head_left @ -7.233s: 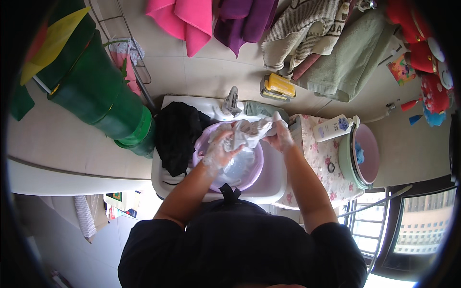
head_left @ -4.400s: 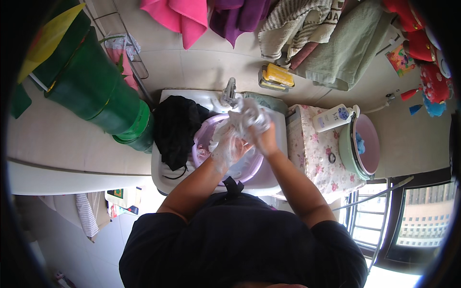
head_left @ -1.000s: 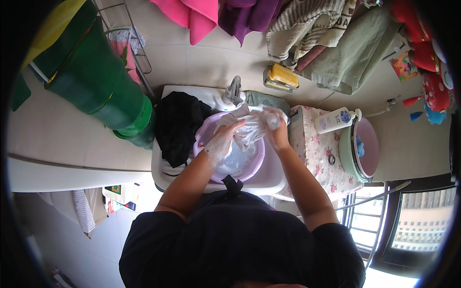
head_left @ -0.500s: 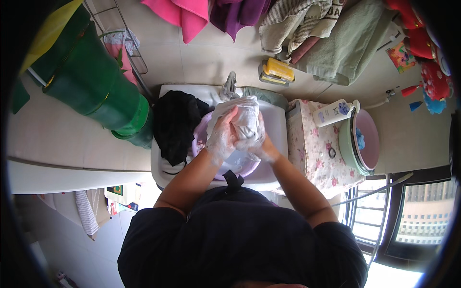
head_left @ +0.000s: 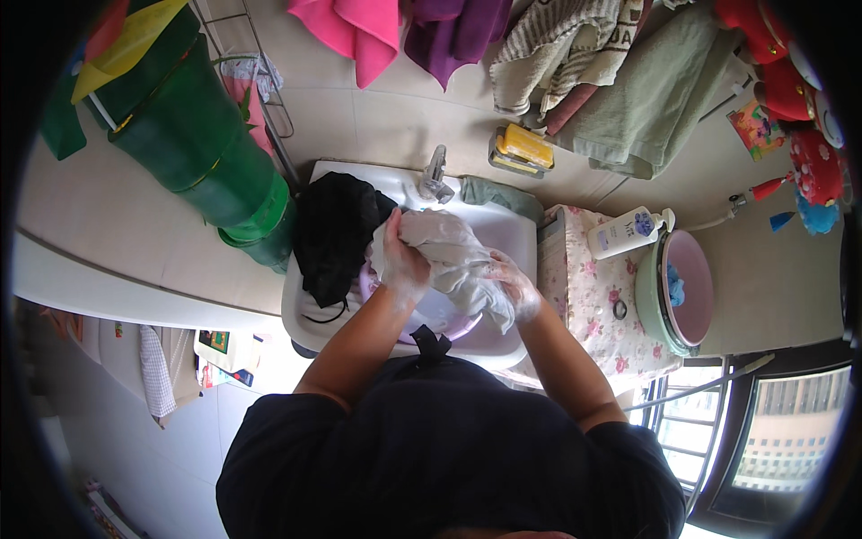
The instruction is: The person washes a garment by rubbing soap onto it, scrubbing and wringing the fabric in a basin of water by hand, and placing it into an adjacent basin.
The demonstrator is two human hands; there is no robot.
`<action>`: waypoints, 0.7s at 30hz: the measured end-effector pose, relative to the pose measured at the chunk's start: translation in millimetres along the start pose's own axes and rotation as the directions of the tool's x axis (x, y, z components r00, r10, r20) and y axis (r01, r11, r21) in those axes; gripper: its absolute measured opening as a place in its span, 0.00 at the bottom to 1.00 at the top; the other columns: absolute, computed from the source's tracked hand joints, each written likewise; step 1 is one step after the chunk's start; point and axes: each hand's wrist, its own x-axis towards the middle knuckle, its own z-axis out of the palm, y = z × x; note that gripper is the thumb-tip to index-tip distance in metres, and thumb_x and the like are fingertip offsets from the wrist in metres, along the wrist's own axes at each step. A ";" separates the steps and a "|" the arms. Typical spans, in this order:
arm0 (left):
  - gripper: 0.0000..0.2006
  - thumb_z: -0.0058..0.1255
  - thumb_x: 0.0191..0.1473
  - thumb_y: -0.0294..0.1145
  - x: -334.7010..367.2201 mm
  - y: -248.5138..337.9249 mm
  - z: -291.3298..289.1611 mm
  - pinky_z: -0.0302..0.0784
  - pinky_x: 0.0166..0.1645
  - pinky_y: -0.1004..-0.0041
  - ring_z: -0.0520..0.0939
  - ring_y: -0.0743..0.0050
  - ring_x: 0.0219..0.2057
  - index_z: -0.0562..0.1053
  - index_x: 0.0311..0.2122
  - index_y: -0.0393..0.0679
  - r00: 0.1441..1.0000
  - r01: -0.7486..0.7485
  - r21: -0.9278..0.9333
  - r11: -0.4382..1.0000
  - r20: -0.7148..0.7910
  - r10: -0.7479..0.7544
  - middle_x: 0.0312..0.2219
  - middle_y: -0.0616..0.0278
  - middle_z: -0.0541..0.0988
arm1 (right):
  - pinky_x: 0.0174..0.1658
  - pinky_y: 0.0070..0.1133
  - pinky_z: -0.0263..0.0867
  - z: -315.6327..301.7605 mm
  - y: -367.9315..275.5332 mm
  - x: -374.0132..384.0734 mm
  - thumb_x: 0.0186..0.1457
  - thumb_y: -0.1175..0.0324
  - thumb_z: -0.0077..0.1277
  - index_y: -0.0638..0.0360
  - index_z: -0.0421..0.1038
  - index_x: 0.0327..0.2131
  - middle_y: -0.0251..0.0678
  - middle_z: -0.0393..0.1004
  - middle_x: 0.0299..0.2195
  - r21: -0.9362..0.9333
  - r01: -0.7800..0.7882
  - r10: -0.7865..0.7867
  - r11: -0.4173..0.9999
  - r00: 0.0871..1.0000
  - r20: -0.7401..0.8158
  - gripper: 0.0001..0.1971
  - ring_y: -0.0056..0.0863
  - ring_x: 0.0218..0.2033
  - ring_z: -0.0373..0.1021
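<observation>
White wet cloth [head_left: 453, 260] in clenched fingers of left hand [head_left: 402, 262] and right hand [head_left: 514, 286], above purple basin [head_left: 431, 314] in sink [head_left: 507, 234].

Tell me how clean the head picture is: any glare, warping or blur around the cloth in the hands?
Head view: strong fisheye bend with a black rim; the window at lower right blows out bright. The pale wet cloth between left hand and right hand reads soft and slightly washed out over the white sink.
</observation>
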 end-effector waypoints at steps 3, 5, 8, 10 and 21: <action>0.19 0.38 0.55 0.48 14.0 -0.8 19.3 0.69 0.47 0.67 0.76 0.64 0.38 0.69 0.40 0.41 1.000 0.018 -0.138 0.990 -0.017 -0.020 0.35 0.61 0.75 | 0.43 0.23 0.68 19.0 -19.6 -5.8 0.41 0.73 0.51 0.70 0.54 0.51 0.46 0.64 0.46 0.183 0.079 -0.067 0.980 0.995 -0.071 0.31 0.32 0.42 0.69; 0.17 0.37 0.55 0.48 19.8 -3.8 33.6 0.70 0.45 0.66 0.76 0.66 0.35 0.69 0.38 0.45 0.986 -0.037 0.062 0.997 -0.160 0.046 0.33 0.62 0.76 | 0.45 0.26 0.67 0.2 -24.6 -4.2 0.42 0.71 0.52 0.63 0.52 0.54 0.44 0.63 0.47 0.229 0.043 -0.026 0.972 0.997 -0.076 0.33 0.33 0.43 0.67; 0.13 0.37 0.56 0.42 22.1 -29.3 42.0 0.71 0.43 0.70 0.76 0.70 0.34 0.68 0.37 0.45 0.990 -0.086 0.137 0.987 -0.097 0.100 0.32 0.63 0.75 | 0.43 0.31 0.66 8.3 -16.2 18.2 0.42 0.64 0.54 0.54 0.56 0.53 0.44 0.65 0.44 -0.298 0.476 -0.560 0.827 0.741 -0.372 0.32 0.36 0.42 0.66; 0.11 0.38 0.55 0.37 24.2 -46.1 20.6 0.72 0.40 0.76 0.75 0.76 0.34 0.68 0.38 0.44 0.953 -0.302 0.576 0.759 0.174 0.248 0.32 0.65 0.73 | 0.43 0.32 0.65 27.5 -27.6 21.3 0.40 0.64 0.54 0.53 0.58 0.52 0.46 0.66 0.43 -0.852 0.378 -0.741 0.362 0.671 -0.017 0.31 0.39 0.42 0.66; 0.16 0.31 0.58 0.36 0.4 -74.4 29.6 0.67 0.50 0.68 0.71 0.68 0.46 0.63 0.48 0.42 0.897 -0.440 0.600 0.668 0.325 0.299 0.43 0.59 0.70 | 0.45 0.31 0.63 14.0 -42.3 17.3 0.35 0.64 0.58 0.59 0.70 0.33 0.46 0.68 0.40 -0.819 0.519 -0.485 -0.244 0.666 0.567 0.18 0.41 0.44 0.65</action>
